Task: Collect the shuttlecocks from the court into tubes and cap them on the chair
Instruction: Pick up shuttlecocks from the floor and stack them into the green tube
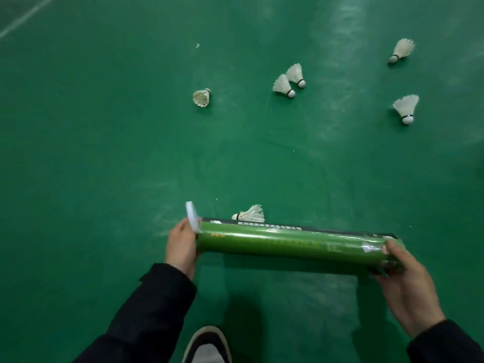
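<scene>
You hold a green shuttlecock tube (293,244) level in front of you, above the green court floor (104,153). Your right hand (403,281) grips the right end of the tube with the fingers curled around it. Your left hand (180,247) is at the left end and pinches the white cap (192,217), which stands tilted off the mouth, so this end seems to be open. What is inside the tube, I cannot see.

The task looks to be at an early stage. Six shuttlecocks lie on the floor, none collected as far as the view shows. One shuttlecock (250,214) lies just behind the tube, the nearest to you. One (202,97) lies alone farther ahead, a touching pair (288,82) is to the right of it, and two more (402,49) (406,107) lie far to the right. The chair is not in view. All the picking up, the capping and the placing are left to do.
</scene>
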A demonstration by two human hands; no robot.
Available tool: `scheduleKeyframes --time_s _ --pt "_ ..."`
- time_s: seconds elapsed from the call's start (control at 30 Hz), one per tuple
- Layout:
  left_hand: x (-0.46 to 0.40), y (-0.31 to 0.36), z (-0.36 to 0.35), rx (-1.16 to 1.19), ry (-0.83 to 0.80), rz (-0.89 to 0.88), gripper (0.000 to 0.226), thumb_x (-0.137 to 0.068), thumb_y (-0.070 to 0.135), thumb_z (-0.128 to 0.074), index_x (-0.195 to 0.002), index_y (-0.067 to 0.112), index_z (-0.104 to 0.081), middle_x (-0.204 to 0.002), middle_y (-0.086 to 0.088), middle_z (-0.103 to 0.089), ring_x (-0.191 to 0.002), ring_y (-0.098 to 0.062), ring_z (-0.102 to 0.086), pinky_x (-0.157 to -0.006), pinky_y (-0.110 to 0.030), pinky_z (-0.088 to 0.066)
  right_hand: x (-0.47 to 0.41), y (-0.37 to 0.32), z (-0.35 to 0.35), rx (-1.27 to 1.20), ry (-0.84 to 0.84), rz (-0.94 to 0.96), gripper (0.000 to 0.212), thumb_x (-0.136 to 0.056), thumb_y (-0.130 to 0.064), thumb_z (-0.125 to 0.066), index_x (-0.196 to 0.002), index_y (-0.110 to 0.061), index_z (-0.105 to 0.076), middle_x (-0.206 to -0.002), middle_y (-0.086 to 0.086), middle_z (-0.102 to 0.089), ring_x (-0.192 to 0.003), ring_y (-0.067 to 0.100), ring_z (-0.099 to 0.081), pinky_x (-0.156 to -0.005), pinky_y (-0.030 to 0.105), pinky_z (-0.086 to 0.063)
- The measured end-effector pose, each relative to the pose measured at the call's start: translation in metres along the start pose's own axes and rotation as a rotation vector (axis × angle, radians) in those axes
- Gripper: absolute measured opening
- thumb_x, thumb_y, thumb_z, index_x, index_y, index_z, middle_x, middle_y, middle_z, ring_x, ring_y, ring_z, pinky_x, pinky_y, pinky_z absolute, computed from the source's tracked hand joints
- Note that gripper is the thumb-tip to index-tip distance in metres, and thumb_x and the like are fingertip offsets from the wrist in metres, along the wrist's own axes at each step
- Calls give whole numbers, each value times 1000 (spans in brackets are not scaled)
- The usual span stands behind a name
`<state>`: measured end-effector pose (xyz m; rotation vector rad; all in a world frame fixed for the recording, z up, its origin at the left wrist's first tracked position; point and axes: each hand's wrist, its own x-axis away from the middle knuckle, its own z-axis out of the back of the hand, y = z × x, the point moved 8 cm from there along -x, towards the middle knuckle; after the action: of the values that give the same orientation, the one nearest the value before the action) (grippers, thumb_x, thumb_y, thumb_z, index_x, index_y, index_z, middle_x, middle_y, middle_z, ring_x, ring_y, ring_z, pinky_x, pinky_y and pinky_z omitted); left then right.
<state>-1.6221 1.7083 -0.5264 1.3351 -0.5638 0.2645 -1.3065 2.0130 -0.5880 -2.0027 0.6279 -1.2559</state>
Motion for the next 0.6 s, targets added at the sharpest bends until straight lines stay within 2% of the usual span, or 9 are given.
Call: scheduleKeyframes --time_s 0.07,0.1,0.17,0.2,0.3,0.37,0.43,0.5,0.6 --pt "6 5 -4 -140 30 -90 24 -108 19 -48 -105 4 -66 -99 -10 -68 -95 -28 -62 -85 -37 -51 -5 4 12 -88 8 -40 23 -101 -30 -60 -117 -14 -64 -146 19 -57 -132 30 -57 -100 40 -57" --pt "10 9 -5 -194 53 -142 25 -108 18 -46 -105 2 -64 -99 -9 -64 -92 -24 -59 -81 -31 -48 -5 5 14 -131 9 -54 22 -103 -29 -57 -119 -15 -63 -148 19 -54 -136 31 -54 -101 39 -54" --pt "20 15 -12 -228 55 -236 28 -109 16 -44 -97 -3 -60 -92 -10 -56 -83 -19 -51 -71 -29 -41 -5 7 20 -229 43 -64 25 -105 -28 -55 -124 -14 -59 -152 21 -49 -139 30 -51 -102 39 -51" --pt "23 17 -16 -212 25 -261 31 -109 17 -43 -96 -6 -58 -90 -11 -55 -82 -20 -51 -72 -31 -41 -5 6 20 -261 54 -53 25 -104 -28 -57 -125 -14 -58 -153 21 -48 -139 29 -51 -103 39 -51" --pt "28 20 -21 -235 -22 -328 35 -110 26 -43 -96 -1 -58 -89 -10 -56 -81 -21 -51 -74 -37 -41 -6 0 23 -286 55 -18 41 -88 -30 -76 -121 -13 -59 -144 16 -55 -138 27 -53 -102 39 -54" --pt "28 19 -21 -283 -21 -354 41 -104 39 -44 -91 2 -56 -81 -9 -51 -76 -20 -46 -70 -37 -37 -3 -3 24 -331 77 -24 36 -94 -29 -70 -124 -13 -56 -142 13 -53 -140 29 -50 -102 38 -53" --pt "26 17 -19 -280 -10 -344 40 -101 42 -44 -94 8 -62 -84 -10 -55 -78 -18 -49 -72 -35 -38 -6 0 29 -387 117 -17 37 -104 -28 -58 -136 -10 -52 -146 12 -51 -140 30 -51 -104 38 -52" --pt "24 11 -17 -224 7 -307 29 -109 32 -46 -98 14 -67 -89 -3 -59 -80 -16 -52 -73 -33 -45 -4 3 31 -417 154 -3 49 -105 -28 -56 -148 -7 -46 -147 15 -53 -133 29 -58 -104 38 -53" --pt "27 6 -25 -137 -54 -250 28 -109 15 -47 -93 16 -69 -87 -4 -65 -78 -16 -58 -72 -31 -54 -2 2 25 -425 152 -15 49 -105 -32 -55 -148 -9 -49 -144 16 -59 -128 27 -62 -100 38 -56"
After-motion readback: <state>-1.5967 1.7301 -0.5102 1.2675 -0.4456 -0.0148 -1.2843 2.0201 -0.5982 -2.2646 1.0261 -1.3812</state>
